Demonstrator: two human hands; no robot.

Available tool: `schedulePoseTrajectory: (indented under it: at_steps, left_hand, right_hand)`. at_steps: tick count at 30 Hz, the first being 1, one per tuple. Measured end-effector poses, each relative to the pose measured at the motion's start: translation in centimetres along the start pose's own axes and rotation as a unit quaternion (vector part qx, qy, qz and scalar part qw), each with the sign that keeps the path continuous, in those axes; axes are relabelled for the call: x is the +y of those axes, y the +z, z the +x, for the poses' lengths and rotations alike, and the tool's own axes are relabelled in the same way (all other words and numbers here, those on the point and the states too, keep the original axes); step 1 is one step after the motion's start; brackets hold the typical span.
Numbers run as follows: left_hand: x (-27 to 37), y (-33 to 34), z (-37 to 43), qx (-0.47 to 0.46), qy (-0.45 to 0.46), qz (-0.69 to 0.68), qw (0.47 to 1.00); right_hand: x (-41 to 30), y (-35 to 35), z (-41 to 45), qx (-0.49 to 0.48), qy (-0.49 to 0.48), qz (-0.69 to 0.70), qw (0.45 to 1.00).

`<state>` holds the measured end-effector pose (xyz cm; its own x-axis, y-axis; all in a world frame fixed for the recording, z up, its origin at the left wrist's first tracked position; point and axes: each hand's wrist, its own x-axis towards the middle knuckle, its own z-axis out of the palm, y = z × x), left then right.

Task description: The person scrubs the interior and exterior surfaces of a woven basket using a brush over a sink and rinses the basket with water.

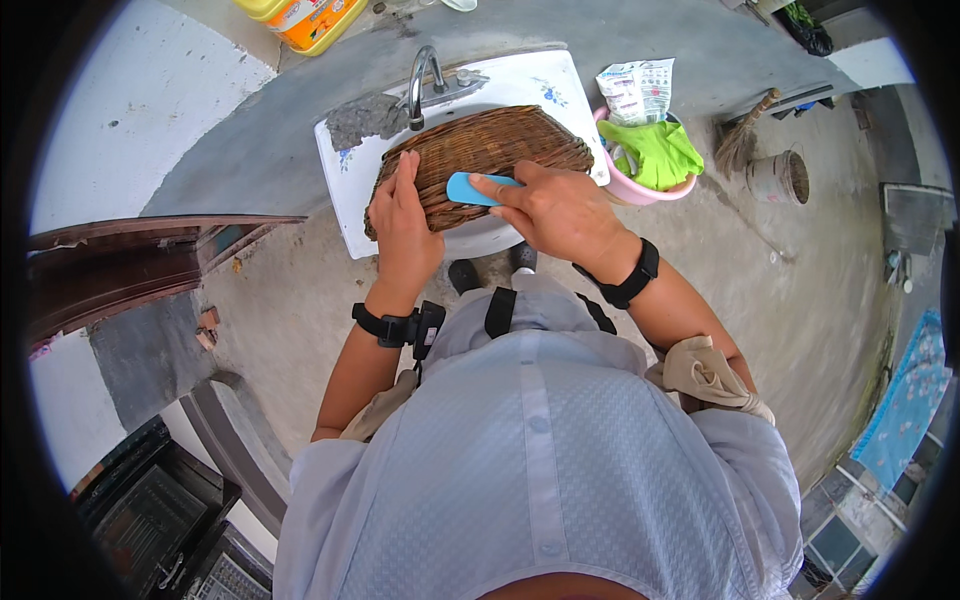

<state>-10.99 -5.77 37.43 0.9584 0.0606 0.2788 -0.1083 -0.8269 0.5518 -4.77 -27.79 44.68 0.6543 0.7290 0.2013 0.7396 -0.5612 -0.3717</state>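
A brown woven wicker basket or tray [480, 142] lies across the white washbasin [581, 112], below the chrome faucet [426, 75]. My left hand [405, 232] rests on its left part, fingers pointing up and close together; whether the thumb grips the edge is hidden. My right hand [562, 210] holds a light-blue brush or scrubber [469, 189] against the wicker near its lower edge. The bristles or underside of the blue tool cannot be seen. A grey, rough cloth or stone-like patch [364, 122] lies on the basin's left back corner.
Right of the basin stands a pink tub [637, 191] with a bright green cloth [664, 154] and a printed plastic bag [637, 90]. Farther right are a straw broom [739, 142] and a bucket [776, 178]. A yellow jug [311, 22] stands at the upper left.
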Motion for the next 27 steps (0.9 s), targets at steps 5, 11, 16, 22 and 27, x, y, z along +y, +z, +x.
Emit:
schedulePoseTrajectory:
  at_steps: [5,11,16,22,27]
  left_hand:
    - [0.8,-0.4,-0.1,-0.004,-0.014,-0.017,1.0]
    - [0.7,-0.2,-0.3,0.008,0.006,-0.005,1.0]
    - [-0.2,-0.8,-0.6,0.027,-0.002,-0.04,0.999]
    - [-0.1,-0.6,-0.6,0.005,0.017,-0.012,1.0]
    - [-0.7,-1.1,-1.2,0.021,0.009,-0.041,0.999]
  right_hand:
    - [3.3,-1.6,-1.7,-0.02,0.057,-0.029,0.998]
    - [-2.1,-0.1,2.1,-0.075,-0.029,-0.017,0.997]
    - [3.0,-3.1,-0.8,-0.076,0.049,-0.062,0.994]
    - [-0.5,-1.0,1.6,-0.089,-0.006,-0.016,0.996]
    - [1.7,-2.2,3.1,-0.133,0.01,0.026,0.991]
